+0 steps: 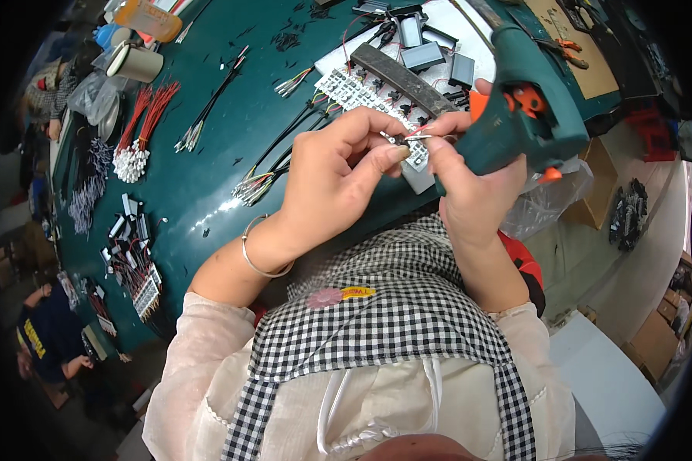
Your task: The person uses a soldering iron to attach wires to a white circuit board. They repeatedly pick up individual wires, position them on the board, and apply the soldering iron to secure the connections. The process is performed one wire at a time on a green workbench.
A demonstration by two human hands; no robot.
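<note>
Left hand (327, 175) pinches a tiny dark part (397, 141), probably light, best held edgewise; right hand (478, 201) grips a green tool (544, 83).

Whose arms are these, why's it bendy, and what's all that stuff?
This picture comes from a wide camera on someone's head, looking down; its lens bends straight edges. No robot here: those are that person's own left hand and right hand. The left pinches a tiny dark part; the right seems to pinch thin wires beside it. A green tool with orange bits is by the right hand; how it's held isn't clear. On the green table are red wires, black cables and white strips.
</note>
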